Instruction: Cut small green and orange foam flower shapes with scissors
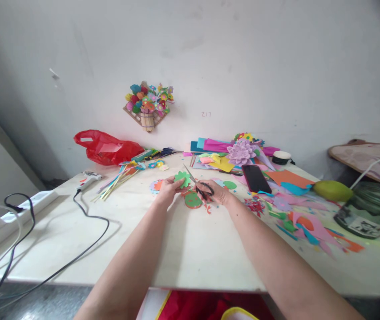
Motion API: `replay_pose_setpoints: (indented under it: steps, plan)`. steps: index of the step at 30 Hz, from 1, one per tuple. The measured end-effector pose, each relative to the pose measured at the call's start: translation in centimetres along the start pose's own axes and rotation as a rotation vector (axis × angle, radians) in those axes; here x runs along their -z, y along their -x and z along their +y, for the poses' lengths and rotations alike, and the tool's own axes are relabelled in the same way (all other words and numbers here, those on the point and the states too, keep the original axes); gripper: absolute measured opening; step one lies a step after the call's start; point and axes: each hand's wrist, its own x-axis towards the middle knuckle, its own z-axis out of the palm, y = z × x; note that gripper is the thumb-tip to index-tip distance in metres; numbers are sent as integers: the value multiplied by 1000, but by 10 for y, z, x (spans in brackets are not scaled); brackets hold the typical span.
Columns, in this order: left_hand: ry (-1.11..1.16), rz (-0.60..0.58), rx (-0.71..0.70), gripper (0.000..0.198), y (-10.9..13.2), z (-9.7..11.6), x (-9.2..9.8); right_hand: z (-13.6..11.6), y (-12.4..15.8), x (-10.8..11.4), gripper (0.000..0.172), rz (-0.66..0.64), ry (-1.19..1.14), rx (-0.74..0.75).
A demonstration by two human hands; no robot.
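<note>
Between the fingers of my left hand (168, 190) is a green flower cutout (182, 178) with a scalloped edge. My right hand (221, 194) grips a pair of scissors (204, 190) by the dark handles, and the blades point up and left, close beside the green flower. Below the hands lies a green disc (192, 200) with an orange-red edge showing around it. A purple and orange cutout (156, 186) rests left of my left hand, partly hidden. Another green round piece (230, 185) lies just beyond my right hand. Small red scraps (208, 208) are scattered under the scissors.
At left are a glue gun (90, 181), its cord and a power strip (45, 200). A red plastic bag (106, 149) sits at the back. To the right lie a phone (256, 179), coloured scraps (305, 222), a yellow-green fruit (333, 191) and a glass jar (370, 209).
</note>
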Motion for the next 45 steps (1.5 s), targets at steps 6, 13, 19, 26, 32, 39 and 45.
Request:
replay_pose_setpoints:
  steps: [6,13,19,26,32,39,45]
  plan:
    - [1,-51,-18,36,0,1,0,4,-2,2,51,4,-29,1]
    - [-28,-174,35,34,1,1,1,-2,2,1,48,12,-19,-1]
    - [-68,-217,57,34,2,0,1,-6,0,-3,35,137,-91,26]
    - [-198,-306,88,35,5,1,-2,-5,-6,-2,39,310,-192,86]
    - [-230,-339,92,31,6,2,-4,-4,-10,-3,38,316,-234,120]
    - [-224,-306,96,32,3,-2,-1,0,-13,-2,39,322,-240,139]
    - [-214,-241,108,35,1,-2,-1,-5,-14,-5,35,412,-205,128]
